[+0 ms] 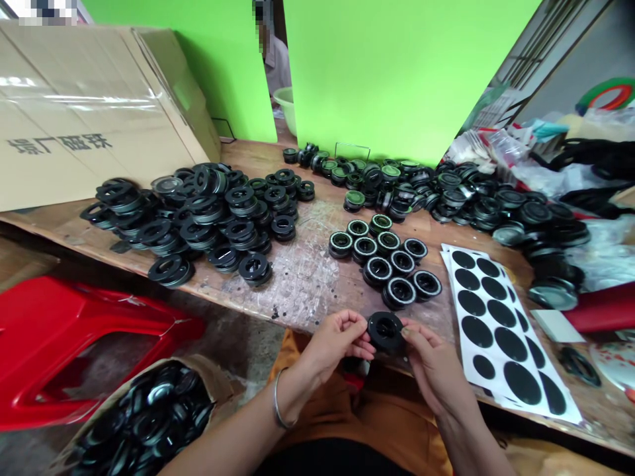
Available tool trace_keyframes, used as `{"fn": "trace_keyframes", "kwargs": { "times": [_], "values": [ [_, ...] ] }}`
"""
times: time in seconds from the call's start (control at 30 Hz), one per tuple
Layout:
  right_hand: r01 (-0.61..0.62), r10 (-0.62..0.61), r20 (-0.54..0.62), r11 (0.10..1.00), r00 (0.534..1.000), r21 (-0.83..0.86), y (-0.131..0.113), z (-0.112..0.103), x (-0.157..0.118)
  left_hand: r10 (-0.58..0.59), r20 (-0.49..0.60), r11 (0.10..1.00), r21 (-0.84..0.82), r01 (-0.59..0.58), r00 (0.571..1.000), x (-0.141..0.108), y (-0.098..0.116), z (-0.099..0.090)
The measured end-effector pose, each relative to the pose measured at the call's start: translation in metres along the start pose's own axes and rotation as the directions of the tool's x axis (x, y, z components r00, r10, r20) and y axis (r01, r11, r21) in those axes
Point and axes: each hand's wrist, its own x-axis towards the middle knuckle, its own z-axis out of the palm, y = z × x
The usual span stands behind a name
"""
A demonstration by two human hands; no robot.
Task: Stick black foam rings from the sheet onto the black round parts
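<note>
A round black part with a ring-shaped top (385,332) is held at the table's front edge. My left hand (342,336) pinches its left rim between thumb and fingers. On the opposite rim, my right hand (425,344) grips with thumb and fingers. Just beyond sits a cluster of round black parts with pale rings (401,291) on top. To the right lie white sheets of black round stickers (477,303). Many ring-topped black parts (201,231) are stacked at the left of the table.
More round black parts (391,182) line the back, below a green partition (387,73). A cardboard box (84,112) stands back left. Below it are a red stool (74,317) and an open sack (203,377) of black parts. Behind the gap, a person (278,66) is near a bowl (286,106).
</note>
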Motion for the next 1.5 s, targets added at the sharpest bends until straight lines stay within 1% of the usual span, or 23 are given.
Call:
{"fn": "trace_keyframes", "kwargs": {
  "times": [0.37,0.53,0.83,1.03,1.1,1.17,1.23,1.27,1.33,1.37,1.4,1.43,1.47,1.5],
  "values": [
    [-0.016,0.016,0.008,1.0,1.0,-0.012,0.0,0.001,0.0,-0.007,0.001,1.0,-0.006,0.007,1.0,0.0,0.0,0.0],
    [-0.016,0.015,-0.011,0.999,1.0,-0.031,0.003,-0.002,0.002,-0.004,-0.002,1.0,-0.015,0.003,1.0,-0.001,0.002,0.001],
    [0.036,-0.037,-0.013,0.998,0.999,-0.043,0.004,0.0,0.003,-0.002,-0.007,1.0,0.004,0.002,1.0,-0.001,0.002,0.001],
    [0.05,-0.051,-0.009,0.997,0.999,-0.054,0.005,-0.001,0.004,0.012,-0.015,1.0,0.029,-0.011,1.0,-0.001,0.003,0.003],
    [0.065,-0.066,-0.006,0.995,0.998,-0.075,0.006,-0.001,0.004,0.027,-0.024,0.999,0.047,-0.026,0.999,0.0,0.005,0.005],
    [0.096,-0.098,-0.004,0.985,0.995,-0.143,0.006,-0.001,0.004,0.048,-0.039,0.997,0.066,-0.045,0.998,0.001,0.007,0.007],
    [0.174,-0.179,0.01,0.938,0.984,-0.3,0.003,-0.001,0.002,0.054,-0.051,0.995,0.091,-0.049,0.997,0.003,0.009,0.008],
    [0.23,-0.239,0.028,0.886,0.971,-0.402,0.001,0.0,0.001,0.051,-0.055,0.993,0.106,-0.045,0.997,0.004,0.009,0.009],
    [0.342,-0.364,0.088,0.727,0.927,-0.596,-0.004,0.002,-0.001,0.036,-0.059,0.99,0.135,-0.028,0.998,0.006,0.01,0.011],
    [0.375,-0.404,0.121,0.643,0.907,-0.668,-0.006,0.003,-0.001,0.03,-0.06,0.989,0.146,-0.021,0.998,0.007,0.01,0.011],
    [0.387,-0.417,0.15,0.573,0.897,-0.723,-0.009,0.003,-0.002,0.026,-0.062,0.988,0.152,-0.017,0.998,0.008,0.011,0.012],
    [0.38,-0.403,0.173,0.519,0.899,-0.766,-0.011,0.002,-0.002,0.024,-0.064,0.988,0.155,-0.013,0.998,0.008,0.011,0.012],
    [0.36,-0.365,0.188,0.487,0.912,-0.796,-0.013,0.001,-0.001,0.022,-0.066,0.988,0.156,-0.011,0.998,0.009,0.011,0.013],
    [0.335,-0.314,0.199,0.477,0.928,-0.812,-0.015,0.0,0.0,0.02,-0.068,0.988,0.155,-0.009,0.997,0.009,0.011,0.014]
  ]
}}
